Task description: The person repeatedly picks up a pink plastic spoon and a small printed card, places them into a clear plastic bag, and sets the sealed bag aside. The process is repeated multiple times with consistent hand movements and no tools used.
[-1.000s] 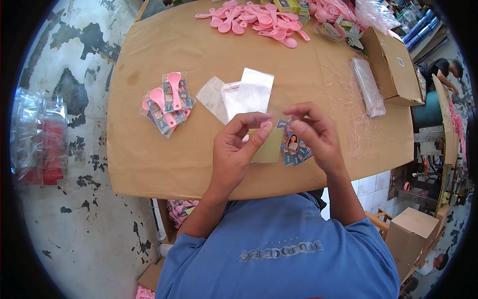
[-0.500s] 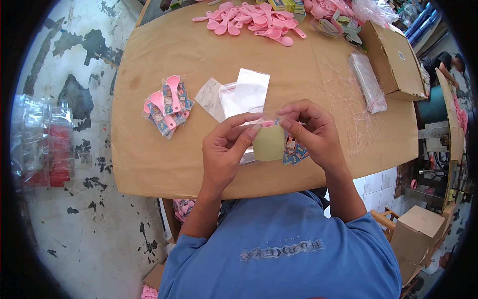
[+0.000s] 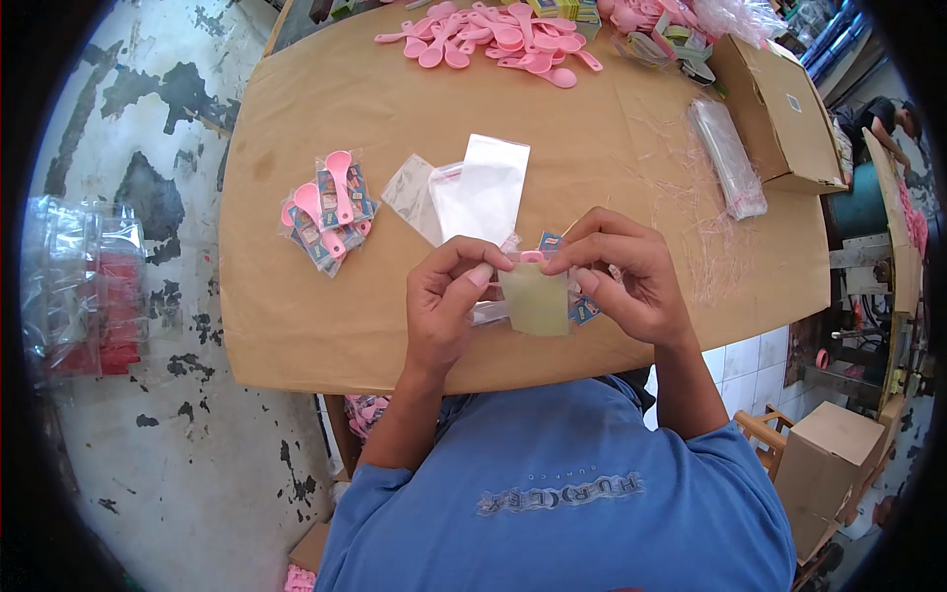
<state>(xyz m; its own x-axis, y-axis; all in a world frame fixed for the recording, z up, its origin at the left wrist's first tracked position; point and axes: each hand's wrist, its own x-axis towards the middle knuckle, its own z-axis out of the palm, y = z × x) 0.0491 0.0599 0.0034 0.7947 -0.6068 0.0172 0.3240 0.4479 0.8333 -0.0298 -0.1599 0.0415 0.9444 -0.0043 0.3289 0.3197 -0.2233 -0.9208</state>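
Between my two hands is a small clear plastic bag with a pale green card (image 3: 538,304) in it. A bit of a pink spoon (image 3: 533,257) shows at the card's upper edge. My left hand (image 3: 444,301) pinches the bag's upper left corner with thumb and fingers. At the upper right edge my right hand (image 3: 636,281) is closed on the bag, its fingertips bent over the rim. Blue printed cards (image 3: 584,310) lie on the table, partly hidden behind the right hand. Just beyond the hands rest flat clear bags (image 3: 490,183).
Packed pink spoons with blue cards (image 3: 330,212) form a small pile at the left. Loose pink spoons (image 3: 493,37) are heaped at the far edge. A bundle of clear bags (image 3: 728,158) and a cardboard box (image 3: 774,113) stand at the right of the brown-covered table (image 3: 326,326).
The bag and card have come slightly lower and nearer to me. My right hand's fingers have shifted inward over the bag's upper edge; the left hand keeps its pinch.
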